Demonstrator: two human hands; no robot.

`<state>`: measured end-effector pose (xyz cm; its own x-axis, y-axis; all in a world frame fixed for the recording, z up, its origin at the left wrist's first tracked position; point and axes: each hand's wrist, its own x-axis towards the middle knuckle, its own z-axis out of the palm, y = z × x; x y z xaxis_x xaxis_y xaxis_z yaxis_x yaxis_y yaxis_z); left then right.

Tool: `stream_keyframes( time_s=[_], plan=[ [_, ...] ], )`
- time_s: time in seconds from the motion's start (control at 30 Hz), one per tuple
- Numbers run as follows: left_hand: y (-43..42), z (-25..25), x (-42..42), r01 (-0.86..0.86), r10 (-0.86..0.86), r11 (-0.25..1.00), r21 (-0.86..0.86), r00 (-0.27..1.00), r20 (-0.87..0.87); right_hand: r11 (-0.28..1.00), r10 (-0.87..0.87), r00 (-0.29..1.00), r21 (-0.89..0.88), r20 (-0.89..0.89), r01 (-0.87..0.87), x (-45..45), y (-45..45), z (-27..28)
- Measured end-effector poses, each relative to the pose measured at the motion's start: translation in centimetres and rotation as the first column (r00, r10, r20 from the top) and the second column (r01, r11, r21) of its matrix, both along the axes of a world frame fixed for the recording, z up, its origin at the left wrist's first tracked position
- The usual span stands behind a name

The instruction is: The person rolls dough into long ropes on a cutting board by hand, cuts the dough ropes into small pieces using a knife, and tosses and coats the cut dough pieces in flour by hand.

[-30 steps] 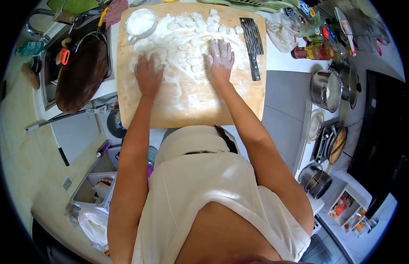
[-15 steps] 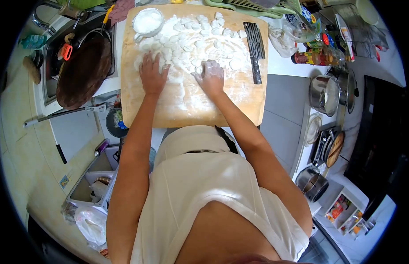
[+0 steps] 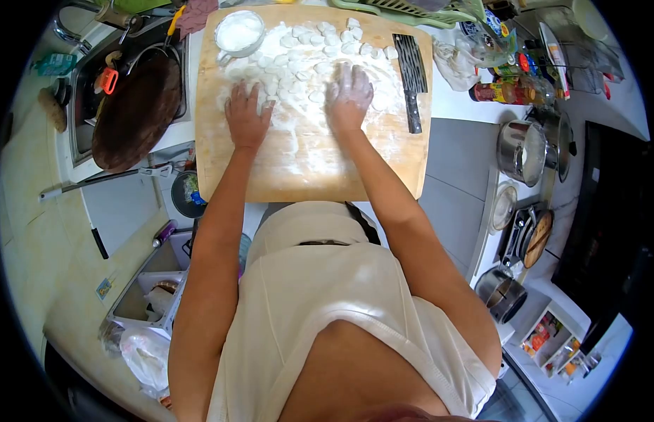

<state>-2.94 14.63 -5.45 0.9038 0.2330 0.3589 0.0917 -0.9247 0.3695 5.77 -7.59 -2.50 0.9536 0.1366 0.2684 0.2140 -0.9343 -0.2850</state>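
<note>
A wooden board (image 3: 306, 179) dusted with white flour lies in front of me. Flattened dough pieces (image 3: 316, 96), several of them, are spread over its far half. My left hand (image 3: 249, 118) rests on the board's left part, fingers spread, just below some dough pieces. Farther right, my floury right hand (image 3: 351, 98) lies palm down with its fingers stretched out over the floured area. Whether dough is under that palm is hidden. A glass bowl of flour (image 3: 239, 33) stands at the far left corner. Along the right edge lies a black-patterned cleaver (image 3: 411, 74), its handle towards me.
On the left is a sink (image 3: 81, 144) with a large dark brown oval lid or pan (image 3: 137, 112) over it. A green rack (image 3: 390, 10) stands behind the board. Bottles (image 3: 499, 92) and steel pots (image 3: 520, 151) line the right side.
My right hand has moved up and to the right across the floured board, its fingers now stretched away from me. My left hand stays in about the same place.
</note>
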Motion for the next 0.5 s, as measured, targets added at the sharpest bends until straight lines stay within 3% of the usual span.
stream_keyframes(
  time_s=[0.1,0.23,0.33,0.43,0.5],
  plan=[
    [0.0,0.1,0.0,0.007,-0.007,1.0,-0.013,1.0,0.005,0.991,0.006,1.0,-0.131,-0.02,-0.009,-0.2,0.4,-1.1],
    [0.1,0.2,0.1,-0.001,0.001,1.0,-0.003,0.999,-0.033,0.999,-0.05,0.998,0.016,0.032,0.049,-0.6,0.2,-0.3],
    [0.0,0.0,-0.2,0.01,-0.009,1.0,-0.025,1.0,0.017,0.956,0.183,0.971,0.259,-0.152,-0.139,-1.8,-0.1,1.6],
    [-0.1,-0.2,-0.1,-0.003,0.003,1.0,-0.007,1.0,0.007,0.927,0.305,0.952,0.221,0.031,-0.304,-2.9,1.6,0.5],
    [-0.2,-0.3,0.0,-0.007,0.007,1.0,-0.006,1.0,0.012,0.919,0.318,0.948,0.24,0.013,-0.312,-2.5,1.5,-0.7]
  ],
)
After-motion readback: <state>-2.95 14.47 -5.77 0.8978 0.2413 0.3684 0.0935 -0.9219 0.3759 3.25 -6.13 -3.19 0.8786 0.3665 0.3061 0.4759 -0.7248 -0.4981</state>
